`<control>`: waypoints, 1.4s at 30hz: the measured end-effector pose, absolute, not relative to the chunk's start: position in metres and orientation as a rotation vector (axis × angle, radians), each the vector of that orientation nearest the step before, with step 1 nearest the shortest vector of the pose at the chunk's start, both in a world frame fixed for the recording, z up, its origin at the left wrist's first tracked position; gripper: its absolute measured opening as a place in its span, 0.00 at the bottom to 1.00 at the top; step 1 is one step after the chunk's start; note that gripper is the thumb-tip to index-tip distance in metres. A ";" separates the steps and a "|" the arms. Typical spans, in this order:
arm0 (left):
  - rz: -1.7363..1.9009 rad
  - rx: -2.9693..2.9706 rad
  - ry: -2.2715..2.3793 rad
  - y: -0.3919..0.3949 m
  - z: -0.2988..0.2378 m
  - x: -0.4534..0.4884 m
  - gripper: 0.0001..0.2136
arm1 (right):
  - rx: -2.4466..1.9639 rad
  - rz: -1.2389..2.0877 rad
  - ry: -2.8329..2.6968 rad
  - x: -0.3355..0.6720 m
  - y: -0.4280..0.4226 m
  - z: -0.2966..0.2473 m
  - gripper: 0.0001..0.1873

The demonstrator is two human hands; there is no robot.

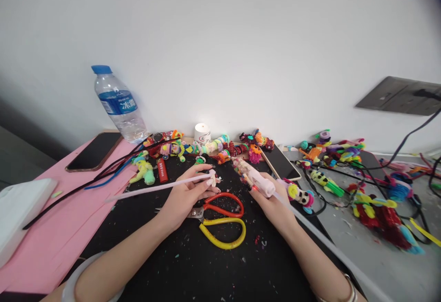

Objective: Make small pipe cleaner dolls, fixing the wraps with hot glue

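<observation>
one white stem [155,188] pinched in left fingers [197,192]; glue gun [259,180] gripped by right fingers [259,199]; scissor handles [223,221] between

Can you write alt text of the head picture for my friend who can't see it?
A person's left grip holds a small cream-coloured piece and the right grip a glue gun, above a black surface. Red-and-yellow-handled scissors lie between them; colourful pipe-cleaner figures and a plastic water bottle are behind.
</observation>
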State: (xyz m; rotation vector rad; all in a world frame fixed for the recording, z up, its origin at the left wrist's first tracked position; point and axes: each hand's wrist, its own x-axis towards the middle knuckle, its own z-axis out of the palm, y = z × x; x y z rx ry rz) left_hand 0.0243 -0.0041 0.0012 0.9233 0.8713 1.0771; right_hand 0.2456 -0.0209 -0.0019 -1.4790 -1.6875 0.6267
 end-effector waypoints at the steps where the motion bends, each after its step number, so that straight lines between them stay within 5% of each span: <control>1: 1.077 0.922 0.877 -0.004 0.001 0.024 0.15 | -1.435 0.676 -1.668 0.245 -0.022 -0.002 0.12; 9: 1.037 0.900 0.897 -0.007 0.000 0.026 0.14 | -1.227 0.901 -1.664 0.241 -0.028 -0.006 0.07; 42: 1.006 0.778 0.850 -0.009 -0.001 0.027 0.12 | -1.236 0.676 -1.841 0.239 -0.028 -0.002 0.05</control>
